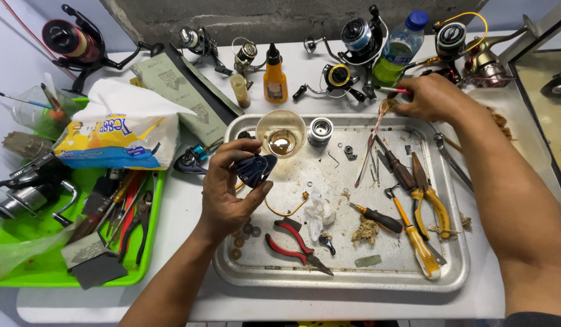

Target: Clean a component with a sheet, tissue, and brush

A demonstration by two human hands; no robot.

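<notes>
My left hand [227,189] holds a dark blue reel body part [255,169] above the left side of a metal tray [347,280]. My right hand [427,97] reaches to the tray's far edge and pinches a thin brush with a red handle [377,126]. Just beyond the blue part stands a clear cup with brown liquid [281,133], and a silver spool [320,131] sits beside it.
The tray holds red pliers [295,244], yellow-handled pliers [431,195], screwdrivers [415,237], a crumpled tissue [317,212] and small parts. A green tray of tools [32,266] lies left. Fishing reels [356,39], an orange bottle [274,77] and a water bottle [397,48] stand behind.
</notes>
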